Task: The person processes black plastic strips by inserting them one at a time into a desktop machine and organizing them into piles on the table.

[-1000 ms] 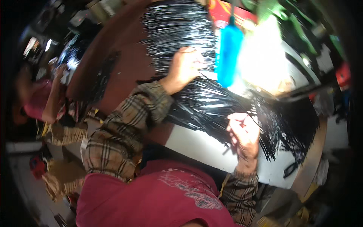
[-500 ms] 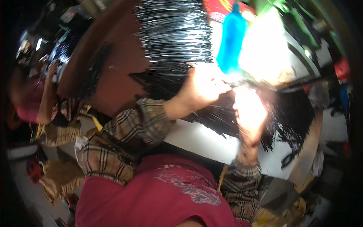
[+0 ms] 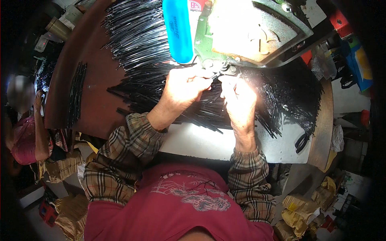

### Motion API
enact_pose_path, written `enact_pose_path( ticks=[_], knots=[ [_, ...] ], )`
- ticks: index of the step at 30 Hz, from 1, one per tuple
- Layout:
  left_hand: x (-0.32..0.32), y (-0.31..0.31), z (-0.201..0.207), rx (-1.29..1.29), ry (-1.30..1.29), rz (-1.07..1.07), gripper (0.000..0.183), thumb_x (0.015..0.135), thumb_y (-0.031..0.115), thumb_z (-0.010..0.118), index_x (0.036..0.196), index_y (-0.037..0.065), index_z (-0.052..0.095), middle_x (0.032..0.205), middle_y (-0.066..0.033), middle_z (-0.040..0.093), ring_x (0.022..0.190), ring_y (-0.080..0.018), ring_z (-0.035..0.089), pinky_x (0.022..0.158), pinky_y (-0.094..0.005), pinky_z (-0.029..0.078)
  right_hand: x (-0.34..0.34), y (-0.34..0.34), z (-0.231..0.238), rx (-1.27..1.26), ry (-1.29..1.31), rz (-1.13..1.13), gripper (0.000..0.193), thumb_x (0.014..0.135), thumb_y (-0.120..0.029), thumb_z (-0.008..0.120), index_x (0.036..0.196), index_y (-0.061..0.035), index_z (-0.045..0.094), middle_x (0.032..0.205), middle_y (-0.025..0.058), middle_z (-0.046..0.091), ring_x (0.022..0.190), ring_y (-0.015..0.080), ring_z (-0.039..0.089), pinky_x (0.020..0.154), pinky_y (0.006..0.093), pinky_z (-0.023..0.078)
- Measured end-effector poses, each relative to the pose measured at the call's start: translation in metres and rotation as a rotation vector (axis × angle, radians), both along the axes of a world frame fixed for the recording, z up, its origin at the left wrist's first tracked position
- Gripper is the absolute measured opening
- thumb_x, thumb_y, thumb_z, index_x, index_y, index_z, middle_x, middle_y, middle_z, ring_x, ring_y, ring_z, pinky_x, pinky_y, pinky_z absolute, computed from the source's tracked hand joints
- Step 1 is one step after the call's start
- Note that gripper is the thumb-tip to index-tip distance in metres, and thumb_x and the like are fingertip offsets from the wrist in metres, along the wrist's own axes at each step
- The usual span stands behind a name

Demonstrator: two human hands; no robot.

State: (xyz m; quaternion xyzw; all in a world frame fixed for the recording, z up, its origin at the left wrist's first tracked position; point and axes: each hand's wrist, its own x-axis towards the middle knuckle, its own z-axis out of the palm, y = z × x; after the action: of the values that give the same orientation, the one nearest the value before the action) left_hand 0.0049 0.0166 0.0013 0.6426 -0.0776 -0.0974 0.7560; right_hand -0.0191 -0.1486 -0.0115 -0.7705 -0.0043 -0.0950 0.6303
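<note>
Head view: far left, a co-worker [image 3: 26, 136] in a pink top, one arm raised, well apart from the table [image 3: 98, 98]. On the table's brown left part, a small bundle of black strips [image 3: 77, 96] lies lengthwise, clear of the main pile. Next right, a thick stack of long black strips [image 3: 134, 34], mostly side by side, running crosswise. Nearer the person, a looser layer of strips [image 3: 138, 90] fans out, running under the left forearm. Left plaid sleeve [image 3: 144, 132] ends at the wrist.

Left hand [image 3: 181, 88]: over the loose layer, grip narrow, thumb and forefinger pinched on a short dark piece [image 3: 216, 75]. Piece sits right at the fingertips, pokes out toward the right hand, just below the metal parts of the green machine [image 3: 205, 44]. Rounded blue object [image 3: 177, 32] is beyond the left hand, left of the machine. Lamp glare washes out much of the machine top.

Right hand [image 3: 240, 100]: just right of the piece, grip narrow, fingertips bunched near it. Can't tell if they hold anything; glare.

Right of that, a tangled dark heap [image 3: 291, 92] on the table, with a black loop [image 3: 302, 142] at its near edge.
</note>
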Motion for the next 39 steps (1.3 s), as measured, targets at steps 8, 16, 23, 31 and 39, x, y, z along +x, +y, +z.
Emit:
enact_pose_path(
  ticks=[8,16,23,31,39],
  knots=[
    [0.002,0.001,0.000,0.027,-0.007,-0.021,0.015,0.085,0.012,0.066,0.092,-0.001,0.068,0.065,0.0009,0.060,0.047,-0.0028,0.043,0.042,-0.0180,0.031,-0.001,-0.003,-0.002,0.026,0.010,0.019,0.016,0.092,-0.010,0.057,0.079,-0.0004,0.055,0.063,0.0014,0.057,0.053,0.0033,0.050,0.047,0.0197,0.040],
    [0.001,0.002,0.005,0.036,-0.051,0.002,0.016,0.085,0.013,0.066,0.091,-0.001,0.067,0.063,0.0008,0.058,0.048,-0.0023,0.043,0.042,-0.0178,0.031,0.000,0.000,0.004,0.334,0.029,0.103,0.009,0.091,-0.009,0.058,0.085,-0.0025,0.060,0.064,-0.0015,0.055,0.051,0.0009,0.044,0.045,0.0174,0.036],
    [0.012,-0.005,0.008,0.171,-0.161,0.027,0.017,0.085,0.014,0.065,0.089,-0.002,0.067,0.059,0.0005,0.055,0.048,-0.0030,0.043,0.045,-0.0181,0.034,0.012,-0.006,0.014,0.315,0.067,0.090,0.014,0.092,-0.013,0.057,0.098,-0.0024,0.064,0.066,-0.0048,0.053,0.053,-0.0006,0.041,0.046,0.0158,0.033],
    [0.018,-0.015,-0.015,0.459,-0.618,0.198,0.022,0.079,0.000,0.067,0.100,-0.002,0.063,0.079,-0.0069,0.066,0.062,-0.0131,0.059,0.056,-0.0278,0.048,0.021,-0.010,0.006,0.281,0.037,0.089,0.012,0.092,-0.013,0.058,0.094,-0.0020,0.064,0.066,-0.0053,0.053,0.054,-0.0006,0.042,0.046,0.0158,0.033],
    [0.007,-0.009,-0.001,0.778,-1.074,0.133,0.045,0.062,-0.009,0.060,0.106,-0.004,0.054,0.092,-0.0187,0.058,0.076,-0.0333,0.061,0.067,-0.0375,0.052,0.023,-0.019,0.015,0.273,0.017,0.175,0.012,0.090,-0.013,0.059,0.094,-0.0034,0.064,0.065,-0.0054,0.052,0.052,-0.0009,0.040,0.045,0.0149,0.029]
  ],
)
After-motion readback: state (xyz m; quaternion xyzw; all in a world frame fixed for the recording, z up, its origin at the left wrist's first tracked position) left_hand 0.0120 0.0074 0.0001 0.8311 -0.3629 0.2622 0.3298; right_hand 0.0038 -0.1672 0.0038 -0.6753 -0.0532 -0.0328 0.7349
